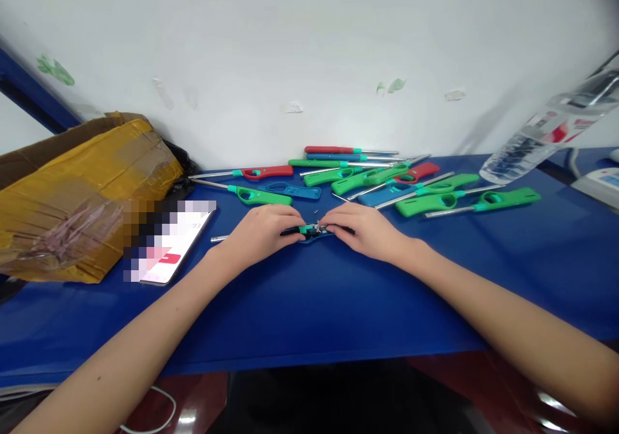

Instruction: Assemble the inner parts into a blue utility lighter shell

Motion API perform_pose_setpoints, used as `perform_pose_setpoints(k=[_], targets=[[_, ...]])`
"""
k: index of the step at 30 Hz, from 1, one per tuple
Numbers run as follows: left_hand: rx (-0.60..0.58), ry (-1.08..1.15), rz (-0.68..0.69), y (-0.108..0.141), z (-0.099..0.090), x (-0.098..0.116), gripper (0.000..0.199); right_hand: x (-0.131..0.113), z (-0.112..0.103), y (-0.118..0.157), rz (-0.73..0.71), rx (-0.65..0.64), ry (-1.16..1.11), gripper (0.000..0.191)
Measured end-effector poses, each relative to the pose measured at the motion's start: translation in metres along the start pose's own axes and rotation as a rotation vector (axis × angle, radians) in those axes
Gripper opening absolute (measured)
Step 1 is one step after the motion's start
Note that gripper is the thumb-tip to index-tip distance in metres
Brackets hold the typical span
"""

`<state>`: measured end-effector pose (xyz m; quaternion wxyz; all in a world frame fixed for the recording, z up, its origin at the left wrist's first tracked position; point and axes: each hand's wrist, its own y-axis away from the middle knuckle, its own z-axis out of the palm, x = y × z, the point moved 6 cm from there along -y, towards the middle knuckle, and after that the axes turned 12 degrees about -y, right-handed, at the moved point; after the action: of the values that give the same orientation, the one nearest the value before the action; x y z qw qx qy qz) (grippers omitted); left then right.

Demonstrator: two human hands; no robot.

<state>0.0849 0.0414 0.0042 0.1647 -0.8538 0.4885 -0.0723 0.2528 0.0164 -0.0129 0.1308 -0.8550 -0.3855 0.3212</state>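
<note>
1. A phone (186, 244) shows what looks like "33"; the rest is hard to read.
2. The left hand (264, 231) pinches the front of an open lighter (314, 233); holding it very still should help.
3. The lighter sits between both hands, at the blue table (309, 311).
4. The right hand (365, 229) pinches a small silvery part (323, 227); gentle fingers should keep tiny bits from popping out.
5. The bottle (512, 157) label is too blurry to read.
</note>
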Motion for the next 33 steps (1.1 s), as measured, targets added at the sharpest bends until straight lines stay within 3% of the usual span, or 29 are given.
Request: perform_pose_setpoints(k=[12,22,28,33], targets=[[0.015,0.093,-0.037,0.002,-0.001,-0.001,0.014,0.001,0.001,0.000,0.017,0.005,-0.002,0.026],[-0.003,-0.001,-0.061,0.004,-0.002,0.006,0.019,0.001,0.001,0.000,0.011,0.022,-0.005,0.025],[0.036,0.029,-0.144,0.006,-0.002,-0.003,0.023,0.001,0.001,0.000,0.018,0.011,-0.015,0.026],[-0.026,0.112,-0.090,0.008,0.004,-0.007,0.017,0.002,0.001,-0.001,0.022,-0.001,-0.021,0.024]])
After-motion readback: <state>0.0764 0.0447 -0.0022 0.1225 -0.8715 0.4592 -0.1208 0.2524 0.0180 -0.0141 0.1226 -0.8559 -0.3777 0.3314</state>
